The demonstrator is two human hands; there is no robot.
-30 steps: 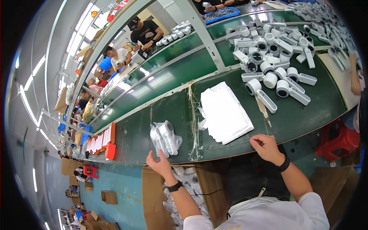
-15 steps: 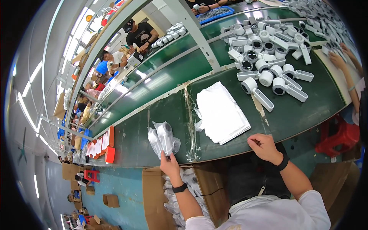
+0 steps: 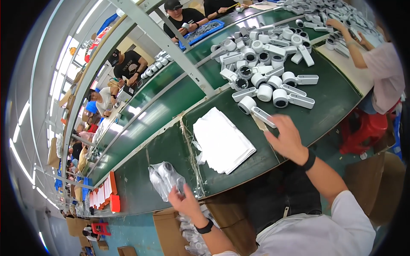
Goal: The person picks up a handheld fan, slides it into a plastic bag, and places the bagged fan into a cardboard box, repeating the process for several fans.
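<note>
My right hand (image 3: 285, 138) reaches over the green tabletop with its fingers stretched out. Its fingertips overlap the handle end of a white handheld device (image 3: 247, 104) with a round head; whether they touch it I cannot tell. Several like devices (image 3: 265, 92) lie heaped beyond it. Over the near table edge, my left hand (image 3: 186, 205) has its fingers spread, close to the lower end of a clear plastic bag (image 3: 160, 180) with white devices in it. Between the hands lies a stack of thin white sheets or bags (image 3: 222, 141).
Below the table edge stands an open carton (image 3: 167, 232) holding bagged devices (image 3: 192, 234). Red-orange trays (image 3: 114, 204) sit at the far left of the table. A metal post (image 3: 179, 55) rises behind it. At right, a co-worker's arm (image 3: 356, 51) is above a red stool (image 3: 363, 134).
The view has swung, shifting the table contents leftward. My right hand has gone forward to the device's handle and its fingers have opened out. My left fingers have spread beside the bag.
</note>
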